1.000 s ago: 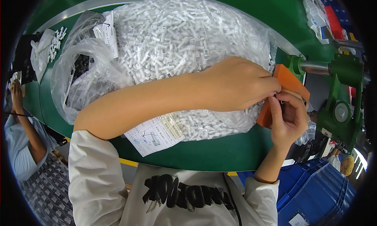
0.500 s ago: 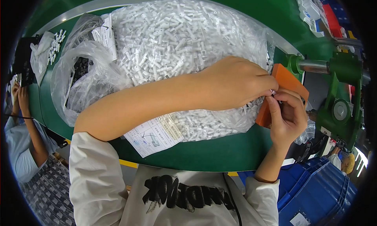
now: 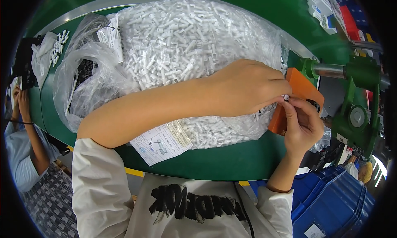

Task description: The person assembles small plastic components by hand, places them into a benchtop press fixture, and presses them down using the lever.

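Observation:
My left arm reaches across a big clear bag of small white plastic parts (image 3: 173, 35). The fingertips of my left hand (image 3: 252, 89) meet those of my right hand (image 3: 304, 124) beside an orange block (image 3: 304, 86). Pinched between both hands is a small white plastic part (image 3: 286, 98) with a dark spot on its end. The rest of that part is hidden by my fingers. My right hand is closed in a pinch, its other fingers curled in front of the block.
A green hand press (image 3: 357, 105) stands right of the block. Printed paper (image 3: 159, 145) lies under my left forearm. At far left are more white parts (image 3: 60, 48) and another person's hands (image 3: 21, 98). Blue bins (image 3: 331, 201) stand at lower right.
The end of the white part with its dark spot now shows more plainly between my fingertips. My hands have hardly moved.

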